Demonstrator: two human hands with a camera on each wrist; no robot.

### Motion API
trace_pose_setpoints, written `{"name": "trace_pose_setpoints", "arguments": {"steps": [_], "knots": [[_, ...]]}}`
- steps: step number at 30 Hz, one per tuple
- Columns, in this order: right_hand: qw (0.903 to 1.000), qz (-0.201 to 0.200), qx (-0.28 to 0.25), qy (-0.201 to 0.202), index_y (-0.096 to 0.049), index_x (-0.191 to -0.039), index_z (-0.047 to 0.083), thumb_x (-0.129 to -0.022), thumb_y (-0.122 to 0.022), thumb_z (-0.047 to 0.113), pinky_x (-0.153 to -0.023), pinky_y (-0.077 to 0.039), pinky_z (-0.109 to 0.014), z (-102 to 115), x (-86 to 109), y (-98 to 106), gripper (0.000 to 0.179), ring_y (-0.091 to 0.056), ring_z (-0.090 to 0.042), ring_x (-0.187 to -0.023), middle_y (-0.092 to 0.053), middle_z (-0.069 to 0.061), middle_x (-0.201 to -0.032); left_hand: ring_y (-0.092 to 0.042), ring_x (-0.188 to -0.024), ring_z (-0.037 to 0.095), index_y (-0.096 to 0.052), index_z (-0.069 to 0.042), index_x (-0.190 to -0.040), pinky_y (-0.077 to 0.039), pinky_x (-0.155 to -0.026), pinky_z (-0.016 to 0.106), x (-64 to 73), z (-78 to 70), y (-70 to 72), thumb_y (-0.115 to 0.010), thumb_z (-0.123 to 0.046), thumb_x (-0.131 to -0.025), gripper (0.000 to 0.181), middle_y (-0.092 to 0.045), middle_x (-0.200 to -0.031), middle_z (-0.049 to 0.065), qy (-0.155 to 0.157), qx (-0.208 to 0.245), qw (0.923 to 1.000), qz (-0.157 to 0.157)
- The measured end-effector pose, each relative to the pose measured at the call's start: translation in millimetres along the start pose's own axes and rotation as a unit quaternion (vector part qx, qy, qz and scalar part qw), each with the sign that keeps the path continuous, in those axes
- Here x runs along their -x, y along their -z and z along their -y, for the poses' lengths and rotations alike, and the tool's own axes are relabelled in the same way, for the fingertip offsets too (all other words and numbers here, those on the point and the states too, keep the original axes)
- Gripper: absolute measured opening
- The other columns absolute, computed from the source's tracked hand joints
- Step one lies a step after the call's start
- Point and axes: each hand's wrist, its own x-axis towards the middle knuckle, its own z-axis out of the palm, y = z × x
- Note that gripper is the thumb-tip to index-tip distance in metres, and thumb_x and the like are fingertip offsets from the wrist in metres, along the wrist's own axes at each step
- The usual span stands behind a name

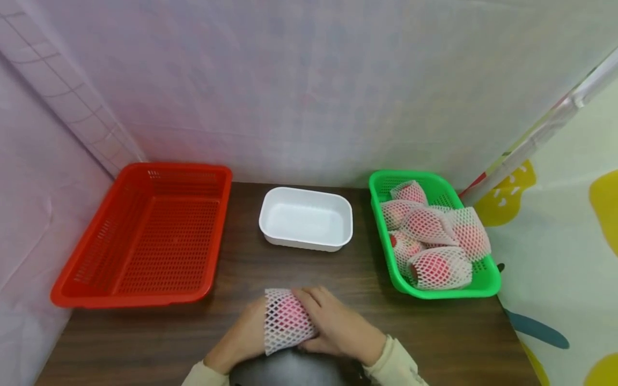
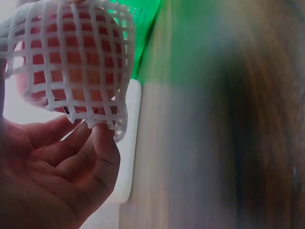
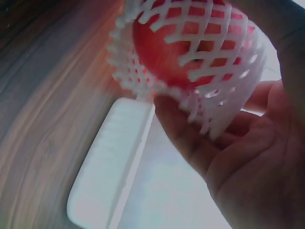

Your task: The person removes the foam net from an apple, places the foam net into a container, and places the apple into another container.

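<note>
A red apple (image 1: 293, 312) in a white foam net sleeve (image 1: 275, 343) is held between both hands, just above the front of the table. My left hand (image 1: 247, 331) holds it from the left, its fingers (image 2: 106, 148) curled at the sleeve's edge. From the other side my right hand (image 1: 340, 328) grips the netted apple, with fingers (image 3: 178, 131) bent under the mesh. Red skin shows through an opening of the sleeve in the right wrist view. Parts of both hands' fingers are hidden behind the fruit in the head view.
A red basket (image 1: 219, 241) stands at the left. Behind the hands is a white tray (image 1: 306, 242). The green basket (image 1: 490, 279) on the right holds several net-wrapped apples (image 1: 436, 268). White cloth (image 1: 309, 96) hangs behind the brown table (image 1: 241, 262).
</note>
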Motion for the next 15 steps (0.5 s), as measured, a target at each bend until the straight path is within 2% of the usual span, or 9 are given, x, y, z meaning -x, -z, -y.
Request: {"name": "trace_pose_setpoints", "arguments": {"steps": [3, 5, 7, 10, 13, 15], "knots": [[0.9998, 0.005, -0.016, -0.013, -0.044, -0.145, 0.0, -0.079, -0.085, 0.04, -0.103, -0.045, -0.037, -3, 5.4, 1, 0.088, -0.055, -0.024, -0.12, -0.055, -0.012, -0.133, -0.063, -0.105, 0.023, -0.063, -0.001, -0.121, -0.05, -0.093, 0.045, 0.1, 0.8, 5.0, -0.083, -0.035, -0.078, 0.058, -0.067, -0.112, 0.006, 0.053, 0.004, 0.9986, -0.007], [0.9998, -0.008, -0.015, -0.012, -0.05, -0.14, 0.001, -0.081, -0.083, 0.032, -0.099, -0.048, -0.037, -6, 8.1, 3, 0.074, -0.06, -0.023, -0.115, -0.06, -0.011, -0.128, -0.063, -0.104, 0.022, -0.063, 0.0, -0.123, -0.051, -0.092, 0.044, 0.5, 1.0, 7.8, -0.086, -0.035, -0.074, 0.065, -0.067, -0.112, 0.007, 0.076, 0.009, 0.997, -0.015], [0.9996, -0.025, -0.006, -0.007, -0.06, -0.129, 0.004, -0.082, -0.082, 0.023, -0.093, -0.052, -0.034, -9, 9.7, 5, 0.056, -0.063, -0.02, -0.107, -0.065, -0.007, -0.119, -0.062, -0.101, 0.02, -0.061, 0.001, -0.125, -0.052, -0.089, 0.041, 1.2, 1.0, 11.2, -0.089, -0.035, -0.07, 0.072, -0.066, -0.11, 0.007, 0.098, 0.019, 0.9948, -0.016], [0.9987, -0.047, 0.021, 0.002, -0.068, -0.11, 0.011, -0.078, -0.082, 0.014, -0.084, -0.054, -0.031, -15, 10.4, 11, 0.036, -0.064, -0.015, -0.094, -0.068, 0.001, -0.104, -0.062, -0.096, 0.018, -0.059, 0.001, -0.129, -0.053, -0.084, 0.036, 1.8, 0.9, 16.0, -0.087, -0.019, -0.068, 0.07, -0.066, -0.108, 0.005, 0.117, 0.049, 0.9918, -0.012], [0.9979, -0.044, 0.047, 0.002, -0.069, -0.102, 0.016, -0.074, -0.083, 0.016, -0.082, -0.053, -0.032, -24, 12.3, 17, 0.032, -0.063, -0.014, -0.09, -0.067, 0.005, -0.098, -0.062, -0.09, 0.015, -0.059, -0.005, -0.13, -0.054, -0.08, 0.032, 2.5, 0.4, 21.6, -0.087, -0.014, -0.066, 0.07, -0.066, -0.106, 0.004, 0.143, 0.075, 0.9868, -0.017], [0.997, -0.042, 0.066, -0.003, -0.068, -0.101, 0.015, -0.071, -0.085, 0.018, -0.081, -0.053, -0.034, -31, 14.4, 24, 0.034, -0.062, -0.015, -0.088, -0.067, 0.005, -0.097, -0.062, -0.089, 0.012, -0.06, -0.011, -0.13, -0.054, -0.077, 0.032, 3.9, -0.4, 26.5, -0.089, -0.022, -0.069, 0.068, -0.065, -0.108, 0.002, 0.168, 0.067, 0.9831, -0.03]]}}
